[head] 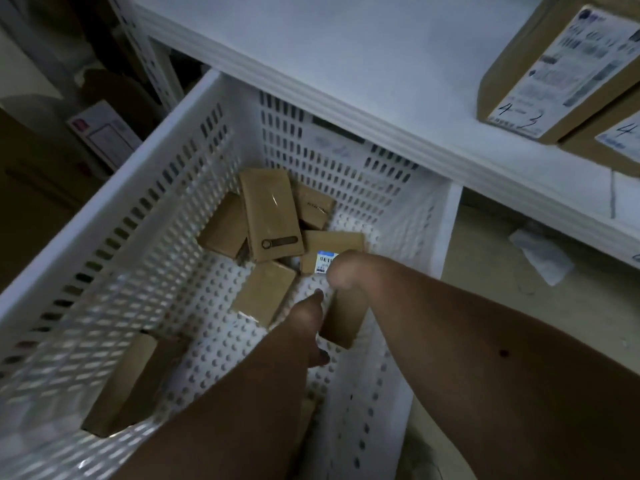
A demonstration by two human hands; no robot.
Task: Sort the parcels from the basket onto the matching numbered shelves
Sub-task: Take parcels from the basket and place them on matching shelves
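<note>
A white perforated basket [121, 216] holds several brown cardboard parcels, among them a long flat one [272, 213] and one with a blue-and-white barcode label [332, 244]. Both my arms reach down into the basket. My left hand [308, 323] pinches the near side of a small brown parcel [343, 323] between fingers and thumb. My right hand [346, 270] is curled over that parcel's far end, and its fingertips are hidden. Another parcel [265, 292] lies just left of the held one. One more [121, 386] leans against the near left wall.
A white shelf board [346, 64] runs above the basket's far side. On it at the right stands a box marked 4-2 [554, 71], with a second box marked 4 [620, 140] beside it. Crumpled paper [540, 254] lies on the floor. Dark boxes [104, 133] sit at the left.
</note>
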